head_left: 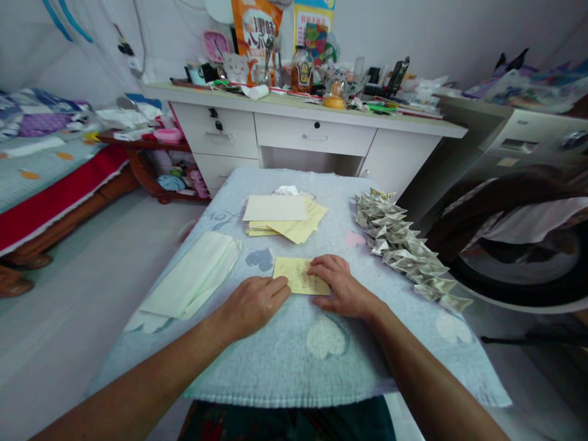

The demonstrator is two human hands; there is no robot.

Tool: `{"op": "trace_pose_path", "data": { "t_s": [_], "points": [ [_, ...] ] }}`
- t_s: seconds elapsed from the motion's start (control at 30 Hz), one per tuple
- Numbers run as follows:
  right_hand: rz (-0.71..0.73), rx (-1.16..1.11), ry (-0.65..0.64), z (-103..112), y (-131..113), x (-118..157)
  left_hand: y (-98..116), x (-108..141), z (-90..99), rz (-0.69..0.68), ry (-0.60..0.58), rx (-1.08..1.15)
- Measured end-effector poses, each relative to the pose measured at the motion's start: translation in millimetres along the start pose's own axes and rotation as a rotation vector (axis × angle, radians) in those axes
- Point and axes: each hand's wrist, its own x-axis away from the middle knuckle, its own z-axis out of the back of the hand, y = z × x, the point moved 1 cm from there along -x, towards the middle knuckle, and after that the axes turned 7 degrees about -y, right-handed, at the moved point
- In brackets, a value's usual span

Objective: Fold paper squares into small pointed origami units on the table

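Observation:
A yellow sheet of printed paper [297,277] lies on the cloth-covered table in front of me. My left hand [260,301] is closed, with thumb and fingers pinching the sheet's lower left corner. On the right side, my right hand [342,288] grips the same sheet, its fingers bent over the top and the thumb by the lower edge. Behind it is a stack of yellow papers [301,228] with a pale card [275,208] on top. Folded pointed paper pieces [399,239] stand in rows at the right.
A folded pale cloth or paper [193,275] lies at the table's left on the blue patterned tablecloth [257,367]. Beyond stands a white desk [316,131] crowded with jars and packets. A washing machine [519,159] is at right, a bed [50,171] at left.

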Motion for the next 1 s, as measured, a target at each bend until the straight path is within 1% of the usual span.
{"op": "trace_pose_path", "data": {
  "t_s": [0.17,0.23,0.3,0.4,0.47,0.57,0.67,0.73,0.87,1.0],
  "points": [
    [0.04,-0.026,0.15,-0.3,-1.6,-0.8,-7.9,-0.3,2.8,0.081,0.149,0.006],
    [0.049,-0.02,0.224,-1.5,-2.2,-0.7,-10.0,-1.1,4.4,0.106,0.214,0.053],
    [0.059,0.017,0.281,-2.9,-3.8,0.1,-10.5,-2.7,8.2,0.14,0.262,0.166],
    [0.102,0.104,0.325,-5.1,-8.1,1.1,-9.3,-6.0,16.2,0.225,0.273,0.395],
    [0.169,0.153,0.365,-6.9,-11.5,1.2,-8.4,-8.7,19.7,0.289,0.273,0.546],
    [0.279,0.199,0.409,-10.5,-15.7,0.4,-8.5,-13.3,18.9,0.365,0.355,0.698],
    [0.32,0.217,0.387,-13.5,-18.2,-0.3,-9.9,-18.0,11.9,0.435,0.435,0.787],
    [0.33,0.223,0.366,-14.3,-19.9,-0.2,-10.6,-20.3,6.1,0.463,0.46,0.855],
    [0.339,0.221,0.308,-14.5,-23.9,0.3,-11.3,-21.7,-6.5,0.461,0.423,0.976],
    [0.336,0.197,0.169,-18.3,-26.2,-1.1,-13.0,-20.6,-19.0,0.448,0.361,1.016]
  ]
}}
